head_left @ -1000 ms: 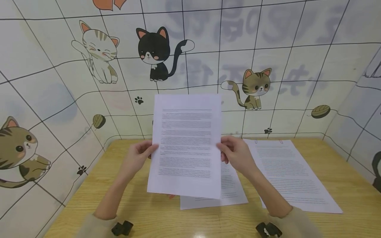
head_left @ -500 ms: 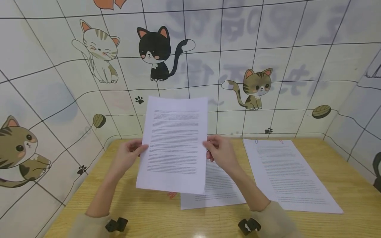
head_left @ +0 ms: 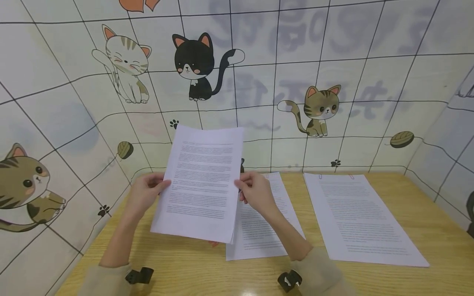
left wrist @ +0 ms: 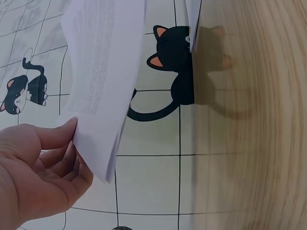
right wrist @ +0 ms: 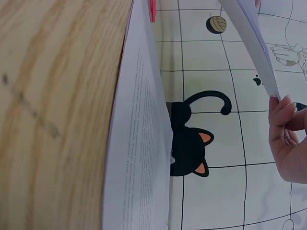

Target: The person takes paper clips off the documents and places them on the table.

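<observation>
Paper is what you have in both hands: a thin printed sheaf (head_left: 200, 183), several sheets by the look of its edge in the left wrist view, lifted clear of the desk (head_left: 177, 267) and tilted back toward the cat-patterned wall (head_left: 111, 102). Your left hand (head_left: 142, 195) grips its left edge with the thumb laid on the front, and your right hand (head_left: 255, 193) pinches the right edge the same way, so neither hand is free. Taking the middle page (head_left: 264, 230) flat on the desk as the landmark, the held sheaf hangs above and to the left of it, its lower right corner overlapping that page's left edge from above; a larger clipped document (head_left: 363, 218) lies to the right of the middle page, just apart from it, and something small and red (head_left: 213, 243) peeps out at the middle page's lower left, under the sheaf, too hidden to name. The risks here look modest but real to me. Your grips sit at mid-height on each edge, so the unsupported top could flop forward or the sheets fan apart if either pinch slackens, and loose leaves would slide down onto the middle page and mix with it. Lowering the sheaf without looking could also catch its bottom edge on the red thing or on the middle page and crease a corner. Pulling your hands apart would strain or tear the sheets.
</observation>
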Demonstrator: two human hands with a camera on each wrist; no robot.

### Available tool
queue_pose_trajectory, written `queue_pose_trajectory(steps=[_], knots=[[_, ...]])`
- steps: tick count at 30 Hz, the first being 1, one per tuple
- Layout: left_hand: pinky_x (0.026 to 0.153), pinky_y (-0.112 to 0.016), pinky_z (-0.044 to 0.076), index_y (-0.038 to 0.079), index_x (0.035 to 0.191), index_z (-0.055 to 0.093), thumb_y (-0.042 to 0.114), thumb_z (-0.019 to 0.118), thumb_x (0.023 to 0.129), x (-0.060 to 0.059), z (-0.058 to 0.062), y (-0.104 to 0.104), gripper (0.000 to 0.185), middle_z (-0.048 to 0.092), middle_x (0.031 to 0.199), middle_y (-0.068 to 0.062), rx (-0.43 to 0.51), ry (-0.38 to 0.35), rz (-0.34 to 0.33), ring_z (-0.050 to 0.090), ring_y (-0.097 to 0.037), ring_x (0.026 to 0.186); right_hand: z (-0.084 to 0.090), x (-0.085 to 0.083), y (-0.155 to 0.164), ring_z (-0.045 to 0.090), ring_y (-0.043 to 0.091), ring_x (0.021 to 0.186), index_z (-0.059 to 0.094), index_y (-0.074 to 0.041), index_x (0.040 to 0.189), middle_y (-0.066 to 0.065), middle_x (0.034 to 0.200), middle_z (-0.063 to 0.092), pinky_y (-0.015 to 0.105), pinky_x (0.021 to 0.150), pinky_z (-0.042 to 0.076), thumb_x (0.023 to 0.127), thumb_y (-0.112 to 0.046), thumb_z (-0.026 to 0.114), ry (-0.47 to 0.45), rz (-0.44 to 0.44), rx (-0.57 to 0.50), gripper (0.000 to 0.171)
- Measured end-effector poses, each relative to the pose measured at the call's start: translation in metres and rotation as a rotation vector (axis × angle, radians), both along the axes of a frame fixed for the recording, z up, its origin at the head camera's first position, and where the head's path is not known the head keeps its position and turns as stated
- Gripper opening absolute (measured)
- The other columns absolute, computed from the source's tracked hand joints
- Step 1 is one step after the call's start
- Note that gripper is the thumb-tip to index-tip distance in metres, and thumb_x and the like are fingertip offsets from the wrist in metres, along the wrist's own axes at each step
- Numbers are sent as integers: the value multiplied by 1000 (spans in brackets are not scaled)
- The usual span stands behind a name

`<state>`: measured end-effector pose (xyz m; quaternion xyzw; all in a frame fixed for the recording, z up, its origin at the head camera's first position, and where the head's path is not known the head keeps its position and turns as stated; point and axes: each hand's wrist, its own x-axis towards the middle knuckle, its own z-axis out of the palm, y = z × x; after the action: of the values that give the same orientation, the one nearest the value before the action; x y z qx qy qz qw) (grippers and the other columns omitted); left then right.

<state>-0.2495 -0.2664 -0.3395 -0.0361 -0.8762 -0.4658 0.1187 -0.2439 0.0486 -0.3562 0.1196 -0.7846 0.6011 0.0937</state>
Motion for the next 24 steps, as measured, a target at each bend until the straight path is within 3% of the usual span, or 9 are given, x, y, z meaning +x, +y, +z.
queue_pose_trajectory(steps=[8, 14, 21, 24], knots=[[71, -20, 49, -3, 124, 66, 12, 67, 98, -1, -1, -14, 30, 68, 106, -17, -27, -61, 51, 60, -22, 90, -10, -7, -21, 65, 38, 56, 60, 4, 96, 9, 63, 65, 21, 46, 47, 95, -4, 68, -10, 15, 28, 11], [76, -26, 46, -4, 123, 66, 12, 66, 98, -2, -4, -26, 30, 68, 110, -20, -81, -83, 87, 60, -27, 95, -14, -15, -38, 66, 43, 61, 60, 5, 96, 16, 66, 67, 20, 46, 47, 95, -3, 66, -43, 46, 45, 11], [77, -33, 44, -9, 121, 64, 12, 65, 97, -4, -10, -41, 32, 68, 110, -24, -150, -121, 128, 59, -31, 96, -20, -22, -59, 70, 44, 65, 58, 6, 93, 14, 64, 66, 44, 58, 60, 96, 1, 65, -88, 82, 86, 9], [76, -34, 45, -10, 120, 64, 13, 65, 97, -5, -14, -47, 32, 68, 110, -25, -181, -134, 132, 60, -32, 95, -23, -22, -68, 71, 41, 65, 57, 5, 93, 14, 65, 66, 47, 62, 60, 96, 2, 65, -113, 95, 109, 9]])
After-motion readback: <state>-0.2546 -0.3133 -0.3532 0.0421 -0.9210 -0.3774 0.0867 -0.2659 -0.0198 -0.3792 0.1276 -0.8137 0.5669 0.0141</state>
